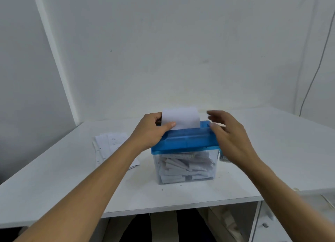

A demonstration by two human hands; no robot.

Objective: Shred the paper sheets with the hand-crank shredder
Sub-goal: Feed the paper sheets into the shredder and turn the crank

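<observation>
- Left grip [154,131] pinches the paper sheet [181,117], upright in the shredder [184,142] slot.
- Right grip [230,135], fingers loose and blurred, holds nothing at its right end.
- Shredder stands on the bench [54,178]; spare sheets [108,145] lie left.

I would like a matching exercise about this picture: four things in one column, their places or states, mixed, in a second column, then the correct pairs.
1. single sheet
2. paper stack
3. shreds
4. right hand

a. inside the clear bin
b. upright in the blue lid, pinched by the left hand
c. flat on the table, left of the clear bin
d. open, holding nothing

Pairs: 1-b, 2-c, 3-a, 4-d
</observation>
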